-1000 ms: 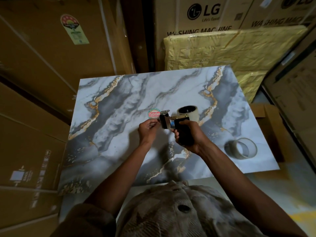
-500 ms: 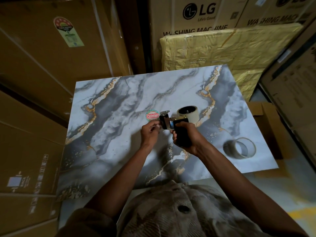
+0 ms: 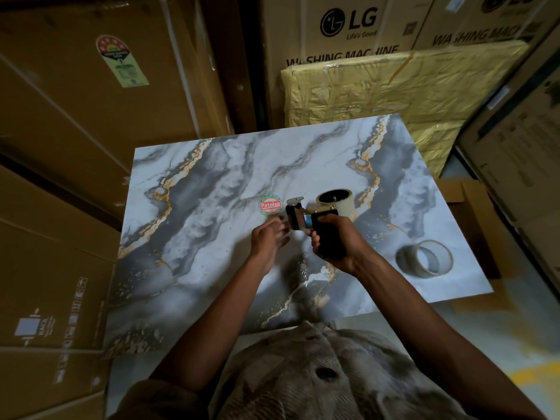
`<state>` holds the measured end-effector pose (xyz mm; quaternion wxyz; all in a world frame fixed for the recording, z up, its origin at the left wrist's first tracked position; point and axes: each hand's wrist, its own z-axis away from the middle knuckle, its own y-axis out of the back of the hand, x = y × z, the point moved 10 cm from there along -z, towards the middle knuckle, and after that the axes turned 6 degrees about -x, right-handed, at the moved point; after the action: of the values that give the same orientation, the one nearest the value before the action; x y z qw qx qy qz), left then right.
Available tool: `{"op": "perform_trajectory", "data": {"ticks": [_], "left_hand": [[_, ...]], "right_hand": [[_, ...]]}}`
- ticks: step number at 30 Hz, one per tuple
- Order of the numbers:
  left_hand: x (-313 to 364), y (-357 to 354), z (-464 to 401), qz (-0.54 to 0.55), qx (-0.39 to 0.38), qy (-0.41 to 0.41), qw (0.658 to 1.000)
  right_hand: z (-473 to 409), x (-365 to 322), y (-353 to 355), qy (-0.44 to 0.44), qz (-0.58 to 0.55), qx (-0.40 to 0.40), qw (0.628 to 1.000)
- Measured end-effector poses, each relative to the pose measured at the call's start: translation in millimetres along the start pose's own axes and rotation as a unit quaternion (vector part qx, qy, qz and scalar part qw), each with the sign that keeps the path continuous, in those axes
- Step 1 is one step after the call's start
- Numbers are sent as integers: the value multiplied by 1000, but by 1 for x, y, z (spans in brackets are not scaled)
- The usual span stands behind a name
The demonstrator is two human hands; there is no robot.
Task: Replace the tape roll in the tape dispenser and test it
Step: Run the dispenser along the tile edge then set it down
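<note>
Right hand (image 3: pixel 339 241) clamps our dispenser (image 3: pixel 312 219) above the bench (image 3: pixel 212 237), fresh roll (image 3: pixel 335 201) mounted, left hand (image 3: pixel 269 237) loosely parted at its mouth; we judge the tape end could stick back on itself before threading.

Light: dim, warm; marble slab (image 3: pixel 212 237) lit brightest.
Shadows: cast under forearms.
Edges: bowed, softened around slab.

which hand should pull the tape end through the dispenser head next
Left. The left hand is free, fingers beside the tape dispenser head; the right hand is gripping its handle.
</note>
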<state>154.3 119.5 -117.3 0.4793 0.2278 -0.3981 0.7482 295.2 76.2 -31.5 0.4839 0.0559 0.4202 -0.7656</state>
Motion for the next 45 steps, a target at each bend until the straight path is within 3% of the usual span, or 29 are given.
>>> {"op": "perform_trajectory", "data": {"ticks": [3,11,24,33,39,45], "left_hand": [[-3,-3,0,62,-44,49,996],[-5,2,8,-21,-98,95,990],[11,12,11,-38,-22,-28,999],[-5,-4,11,-46,-77,52,995],[-9,-11,17,-4,-145,62,988],[-2,-2,13,-34,-104,17,994]], "right_hand": [[2,4,2,-6,-13,2,1000],[12,9,8,-26,-88,18,996],[18,10,17,-30,-93,29,995],[19,5,18,-30,-100,22,994],[19,0,20,-24,-99,19,995],[20,-1,23,-26,-102,25,994]]}}
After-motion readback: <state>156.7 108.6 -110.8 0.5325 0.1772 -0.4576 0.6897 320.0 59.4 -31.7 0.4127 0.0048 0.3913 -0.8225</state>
